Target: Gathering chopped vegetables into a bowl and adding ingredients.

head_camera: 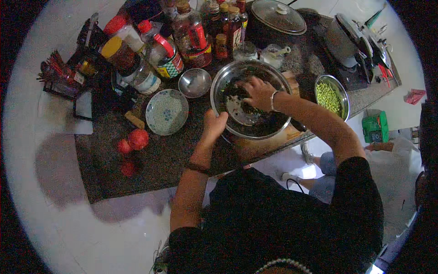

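Note:
A large stainless steel bowl (pixel 251 133) stands tilted over a wooden cutting board (pixel 260 149) at the counter's front edge. My left hand (pixel 215 125) grips its rim at the lower left, thumb up. Inside the bowl is my right hand (pixel 258 92), fingers spread and touching dark chopped greens (pixel 239 91); whether it pinches any of them cannot be told. A dark handle sticks out below the bowl's right side. To the left are a small metal bowl (pixel 194 83) and a patterned plate (pixel 167 112).
Red tomatoes (pixel 138 139) lie at left on the dark counter (pixel 113 185). Oil and sauce bottles (pixel 191 41) crowd the back. A metal bowl of green beans (pixel 328 97) stands right, near a lidded pan (pixel 279 17). Another person (pixel 393 178) is beside me at right.

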